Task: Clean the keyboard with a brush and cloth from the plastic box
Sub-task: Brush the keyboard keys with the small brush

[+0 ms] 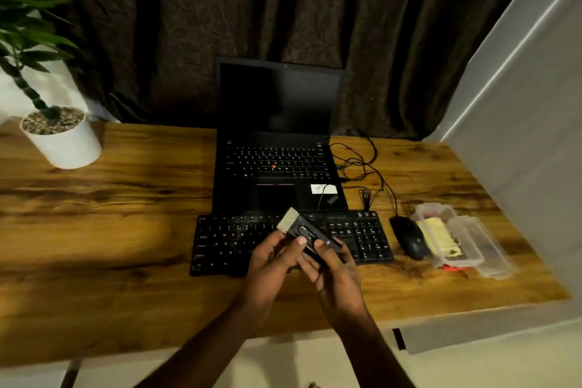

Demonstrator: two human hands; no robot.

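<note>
A black brush (304,230) with pale bristles at its upper left end is held over the black keyboard (226,242). My left hand (274,261) grips its lower side, thumb on the body. From the right, my right hand (335,274) holds the handle end with curled fingers. The keyboard lies flat on the wooden desk in front of the laptop, partly hidden by both hands. The clear plastic box (463,239) lies open at the right, with a yellow cloth (436,235) inside it.
An open black laptop (277,148) stands behind the keyboard. A black mouse (407,241) lies between keyboard and box, its cables looped behind. A white plant pot (63,138) sits at the desk's (110,214) far left. A grey wall borders the right.
</note>
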